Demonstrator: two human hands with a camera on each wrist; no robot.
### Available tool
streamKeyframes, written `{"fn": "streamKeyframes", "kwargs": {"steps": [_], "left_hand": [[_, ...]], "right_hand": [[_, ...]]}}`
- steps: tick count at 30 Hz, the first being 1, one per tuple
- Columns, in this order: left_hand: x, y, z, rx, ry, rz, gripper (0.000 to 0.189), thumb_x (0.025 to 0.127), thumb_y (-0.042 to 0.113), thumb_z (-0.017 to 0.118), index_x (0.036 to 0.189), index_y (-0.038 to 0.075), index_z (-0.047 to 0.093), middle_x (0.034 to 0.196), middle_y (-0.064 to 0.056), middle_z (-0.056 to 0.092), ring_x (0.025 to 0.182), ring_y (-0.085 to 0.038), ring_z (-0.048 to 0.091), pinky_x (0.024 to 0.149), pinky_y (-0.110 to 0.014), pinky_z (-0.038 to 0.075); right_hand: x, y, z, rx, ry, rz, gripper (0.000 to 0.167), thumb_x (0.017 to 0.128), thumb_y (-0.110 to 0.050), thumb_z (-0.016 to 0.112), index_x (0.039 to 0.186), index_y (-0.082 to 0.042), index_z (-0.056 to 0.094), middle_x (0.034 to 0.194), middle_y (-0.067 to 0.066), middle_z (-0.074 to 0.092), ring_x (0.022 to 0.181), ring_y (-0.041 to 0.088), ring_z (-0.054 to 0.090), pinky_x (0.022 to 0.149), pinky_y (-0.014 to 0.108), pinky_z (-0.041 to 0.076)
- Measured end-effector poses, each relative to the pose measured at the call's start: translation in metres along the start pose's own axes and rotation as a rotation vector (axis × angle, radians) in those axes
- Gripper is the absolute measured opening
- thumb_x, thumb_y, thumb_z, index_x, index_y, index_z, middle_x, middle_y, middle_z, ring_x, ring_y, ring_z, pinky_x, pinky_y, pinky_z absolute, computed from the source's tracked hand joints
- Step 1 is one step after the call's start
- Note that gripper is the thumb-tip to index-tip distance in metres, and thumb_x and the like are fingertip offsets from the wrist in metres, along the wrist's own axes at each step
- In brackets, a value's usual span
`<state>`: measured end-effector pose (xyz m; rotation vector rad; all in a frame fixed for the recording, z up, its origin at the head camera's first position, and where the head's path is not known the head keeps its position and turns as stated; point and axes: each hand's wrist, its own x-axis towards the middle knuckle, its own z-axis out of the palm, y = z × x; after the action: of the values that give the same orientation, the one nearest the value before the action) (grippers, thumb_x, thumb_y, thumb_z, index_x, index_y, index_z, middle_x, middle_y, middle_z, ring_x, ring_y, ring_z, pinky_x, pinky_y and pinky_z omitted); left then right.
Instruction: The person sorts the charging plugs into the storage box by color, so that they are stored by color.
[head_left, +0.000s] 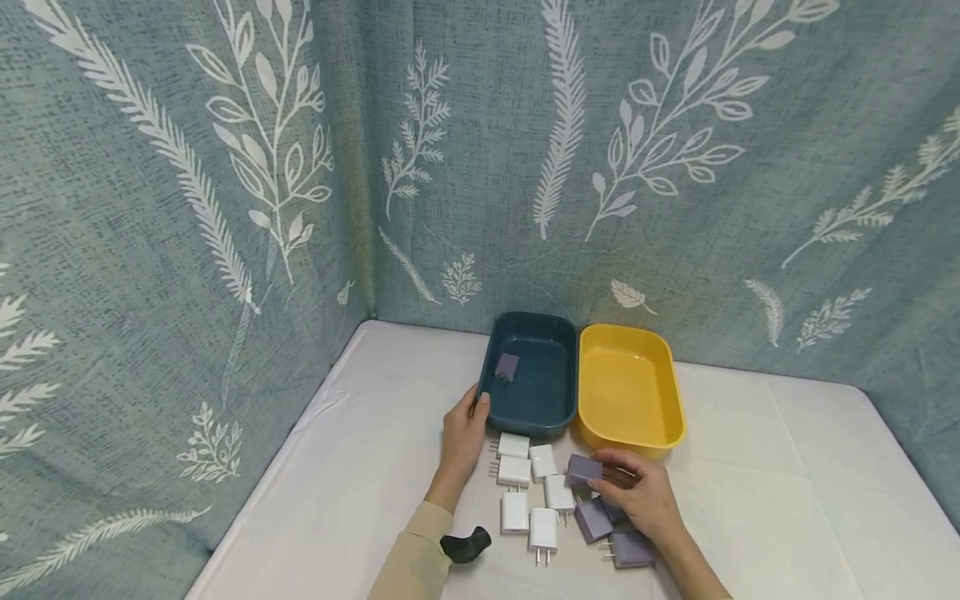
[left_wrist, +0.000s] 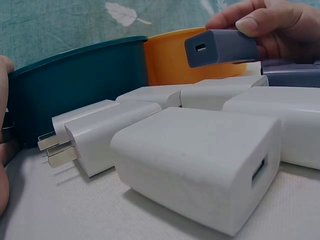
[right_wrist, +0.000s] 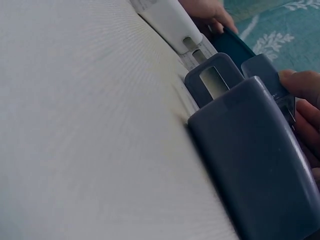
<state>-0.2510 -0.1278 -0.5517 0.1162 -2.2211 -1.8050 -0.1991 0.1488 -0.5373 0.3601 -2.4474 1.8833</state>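
My right hand [head_left: 647,493] pinches a purple charger [head_left: 584,471] between thumb and fingers. In the left wrist view that charger [left_wrist: 225,48] is raised above the white chargers, its port facing left. My left hand [head_left: 461,435] holds the near left corner of a dark teal tray [head_left: 529,423]. One purple charger [head_left: 507,365] lies inside this tray. Below my right hand are several more purple chargers [head_left: 593,520], partly hidden by it. Several white chargers [head_left: 514,470] lie between my hands, prongs pointing different ways.
A yellow tray [head_left: 630,442] stands against the right side of the teal one. A black curved object [head_left: 467,546] is at my left wrist. Behind the white-covered table [head_left: 787,483] hangs a leaf-patterned curtain [head_left: 480,167].
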Motion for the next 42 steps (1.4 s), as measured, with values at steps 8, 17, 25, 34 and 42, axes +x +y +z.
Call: {"fn": "streamKeyframes", "kwargs": {"steps": [8, 17, 25, 34, 42], "left_hand": [[-0.001, 0.002, -0.001, 0.0, -0.003, -0.003, 0.051, 0.103, 0.038, 0.046, 0.143, 0.007, 0.047, 0.145, -0.009, 0.052, 0.136, -0.02, 0.048, 0.112, -0.034, 0.043], [0.0, 0.002, -0.003, 0.012, 0.005, 0.011, 0.053, 0.103, 0.038, 0.046, 0.143, 0.004, 0.047, 0.144, -0.013, 0.052, 0.135, -0.024, 0.049, 0.111, -0.038, 0.043], [-0.001, 0.002, -0.003, 0.008, 0.002, 0.014, 0.052, 0.103, 0.037, 0.046, 0.143, 0.004, 0.047, 0.145, -0.013, 0.052, 0.136, -0.024, 0.049, 0.111, -0.037, 0.043], [-0.001, 0.003, -0.001, 0.008, 0.008, -0.009, 0.051, 0.102, 0.037, 0.048, 0.142, 0.006, 0.048, 0.143, -0.011, 0.054, 0.135, -0.022, 0.049, 0.111, -0.037, 0.044], [0.0, 0.001, 0.0, 0.004, 0.002, 0.006, 0.051, 0.102, 0.037, 0.047, 0.142, 0.005, 0.048, 0.144, -0.011, 0.053, 0.136, -0.023, 0.048, 0.112, -0.036, 0.043]], "right_hand": [[0.002, -0.001, 0.001, 0.015, -0.011, 0.017, 0.041, 0.072, 0.0, 0.082, 0.11, 0.003, 0.068, 0.113, 0.023, 0.069, 0.097, 0.0, 0.067, 0.086, 0.019, 0.058], [0.003, -0.003, 0.002, 0.03, -0.025, 0.004, 0.042, 0.073, -0.001, 0.082, 0.112, 0.004, 0.067, 0.114, 0.024, 0.068, 0.097, 0.002, 0.067, 0.084, 0.018, 0.058], [0.004, -0.007, 0.004, 0.04, -0.021, 0.034, 0.043, 0.073, -0.002, 0.082, 0.113, 0.004, 0.067, 0.115, 0.024, 0.068, 0.096, 0.002, 0.067, 0.086, 0.019, 0.058], [0.005, -0.011, 0.005, 0.051, -0.03, 0.055, 0.044, 0.074, -0.003, 0.082, 0.114, 0.004, 0.066, 0.117, 0.023, 0.067, 0.098, 0.003, 0.067, 0.088, 0.018, 0.057], [0.008, -0.014, 0.007, 0.057, -0.028, 0.07, 0.045, 0.073, -0.003, 0.082, 0.114, 0.003, 0.067, 0.117, 0.023, 0.067, 0.098, 0.003, 0.067, 0.087, 0.019, 0.058]]}}
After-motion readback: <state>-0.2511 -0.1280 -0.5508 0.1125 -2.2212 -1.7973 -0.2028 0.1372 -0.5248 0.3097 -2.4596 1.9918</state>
